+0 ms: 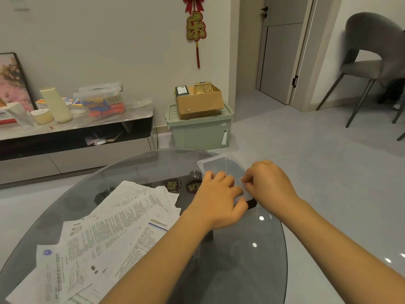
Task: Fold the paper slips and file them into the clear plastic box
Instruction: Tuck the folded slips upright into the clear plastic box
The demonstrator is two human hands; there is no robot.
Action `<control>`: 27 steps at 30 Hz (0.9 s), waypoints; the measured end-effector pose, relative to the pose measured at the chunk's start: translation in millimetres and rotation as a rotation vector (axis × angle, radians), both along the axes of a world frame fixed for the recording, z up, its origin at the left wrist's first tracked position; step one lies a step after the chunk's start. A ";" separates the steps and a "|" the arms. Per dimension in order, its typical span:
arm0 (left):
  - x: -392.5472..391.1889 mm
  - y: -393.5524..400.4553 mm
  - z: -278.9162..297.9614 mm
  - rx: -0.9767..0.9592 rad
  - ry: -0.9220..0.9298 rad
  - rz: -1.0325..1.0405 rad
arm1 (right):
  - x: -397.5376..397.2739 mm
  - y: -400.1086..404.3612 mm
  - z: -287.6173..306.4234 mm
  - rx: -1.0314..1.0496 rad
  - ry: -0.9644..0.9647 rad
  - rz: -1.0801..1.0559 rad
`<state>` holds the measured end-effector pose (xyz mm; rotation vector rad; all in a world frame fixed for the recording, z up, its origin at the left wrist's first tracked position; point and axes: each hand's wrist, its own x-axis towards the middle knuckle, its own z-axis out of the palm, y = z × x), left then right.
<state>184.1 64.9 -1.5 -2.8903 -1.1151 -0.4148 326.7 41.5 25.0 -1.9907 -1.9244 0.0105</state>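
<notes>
The clear plastic box (221, 170) sat at the far edge of the glass table (252, 260), seemingly with nothing inside. Both hands worked on it — the left hand (215, 198) gripped its near side, the right hand (268, 183) pinched its edge. Left of the box, the paper slips (114, 227) lay unfolded — light, limp, likely best lifted by a corner.
</notes>
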 end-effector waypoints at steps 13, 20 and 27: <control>-5.0 -3.0 2.1 -0.064 -0.026 0.007 | -8.6 25.6 17.4 -0.273 -0.310 0.096; -4.5 -3.5 5.3 -0.100 0.010 0.017 | 8.2 26.8 14.4 -0.250 0.120 0.103; 2.5 -2.4 9.5 -0.100 0.080 -0.008 | 12.8 18.8 0.0 -0.101 0.214 0.106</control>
